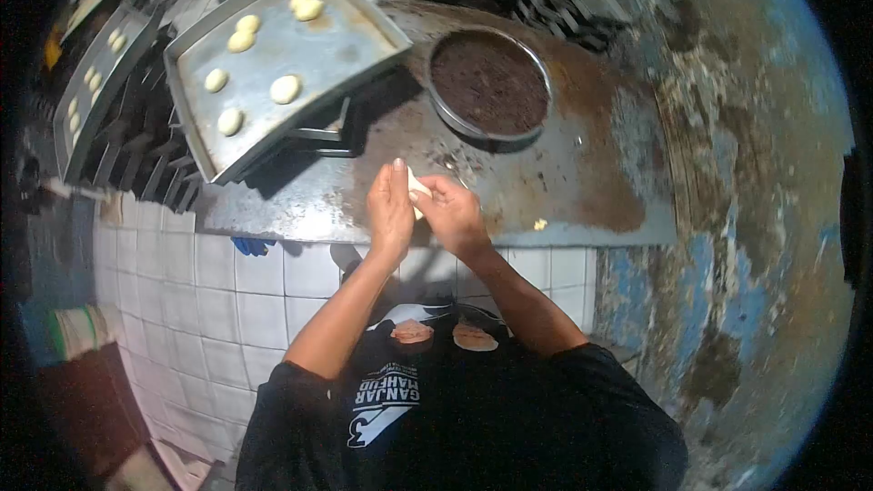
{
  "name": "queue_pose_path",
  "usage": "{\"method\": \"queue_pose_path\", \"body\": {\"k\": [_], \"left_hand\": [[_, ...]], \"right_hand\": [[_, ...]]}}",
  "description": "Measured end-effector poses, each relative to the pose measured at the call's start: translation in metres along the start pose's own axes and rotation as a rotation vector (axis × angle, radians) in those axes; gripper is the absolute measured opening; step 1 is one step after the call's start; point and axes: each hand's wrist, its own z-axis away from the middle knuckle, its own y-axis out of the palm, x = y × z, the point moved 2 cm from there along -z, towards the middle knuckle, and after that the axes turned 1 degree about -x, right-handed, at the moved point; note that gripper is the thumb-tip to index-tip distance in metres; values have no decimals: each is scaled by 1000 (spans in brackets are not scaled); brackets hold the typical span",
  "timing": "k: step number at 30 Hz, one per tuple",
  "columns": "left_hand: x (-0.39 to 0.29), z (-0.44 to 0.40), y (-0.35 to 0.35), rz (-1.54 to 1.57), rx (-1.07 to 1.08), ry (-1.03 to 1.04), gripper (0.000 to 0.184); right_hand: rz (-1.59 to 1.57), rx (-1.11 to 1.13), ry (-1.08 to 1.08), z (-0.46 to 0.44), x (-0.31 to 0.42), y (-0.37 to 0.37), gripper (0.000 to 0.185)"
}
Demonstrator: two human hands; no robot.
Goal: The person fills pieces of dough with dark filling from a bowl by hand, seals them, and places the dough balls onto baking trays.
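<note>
Between my two hands, above the front part of the metal table (600, 209), is a piece of pale dough (416, 185), mostly covered by my fingers. My left hand (391, 209) presses on its left side with the fingers together and pointing away from me. From the right, my right hand (449, 213) curls round the dough, thumb on top. Just beyond my hands stands a round metal pan (546, 82) of dark brown crumbly filling (491, 84). To the left, a large metal tray (195, 141) holds several pale dough balls (285, 89), some touching in pairs.
Left of the large tray, another tray (82, 132) with dough pieces rests by dark racks (145, 145). A small yellow crumb (540, 225) lies near the table's front edge. At the back right is one more tray (591, 0) with dough. A worn, stained wall (727, 173) borders the right side.
</note>
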Motion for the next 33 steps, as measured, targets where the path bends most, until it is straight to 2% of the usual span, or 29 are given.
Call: {"method": "queue_pose_path", "body": {"k": [1, 3, 4, 7, 8, 10, 11, 12, 13, 15, 17, 18, 20, 21, 22, 23, 26, 29, 30, 31, 32, 33], "left_hand": [[12, 10, 11, 17, 33, -60, 42], [10, 44, 38, 45, 70, -196, 43], [17, 52, 45, -35, 119, -164, 46], [40, 74, 47, -98, 83, -149, 48], [67, 72, 40, 112, 148, -222, 52], [95, 84, 23, -33, 103, -375, 55], [107, 90, 11, -228, 145, -493, 53], [133, 95, -3, -336, 279, -366, 48], [153, 100, -14, -444, 409, -248, 44], [134, 108, -9, -374, 392, -353, 38], [117, 98, 1, -252, 299, -446, 35], [126, 80, -4, -33, 302, -519, 38], [108, 59, -1, -118, 303, -403, 47], [87, 47, 7, -119, 317, -355, 51], [71, 36, 13, -105, 339, -321, 53], [56, 25, 18, -92, 360, -291, 55], [52, -21, 14, -143, 381, -310, 57], [54, -65, 7, -205, 387, -333, 58], [52, -76, 8, -210, 373, -324, 56], [48, -88, 9, -214, 357, -313, 53], [42, -98, 12, -287, 358, -254, 50], [37, -109, 15, -282, 388, -224, 50]], "right_hand": [[-316, -4, 150, 13, -26, -5, 25], [-619, -109, 95, 44, -43, -20, 22], [-555, -84, 124, 56, -53, -24, 24], [-535, 2, 171, 80, -49, -59, 28], [-523, -83, 120, 81, -56, -64, 30], [-139, -193, 122, 88, -71, -66, 30], [57, -247, 117, 86, -82, -67, 30], [164, -259, -104, 89, -113, -50, 26], [658, 20, -472, 87, -115, -43, 19], [604, 62, -571, 91, -95, -37, 14], [235, 77, -302, 53, -108, -45, 15], [59, 28, -135, 26, -134, -52, 13], [491, -157, -70, -21, -184, -76, 16], [702, -176, 114, -41, -214, -78, 18], [877, -190, 49, -53, -244, -75, 19], [1051, -200, -16, -62, -245, -74, 21], [1158, 192, 69, -82, -248, -61, 25], [1024, 194, 125, -85, -228, -70, 33], [972, 238, 201, -86, -217, -74, 33], [833, 284, 378, -92, -180, -84, 33], [809, 236, 190, -96, -180, -86, 28], [777, 200, 142, -100, -183, -91, 25]]}}
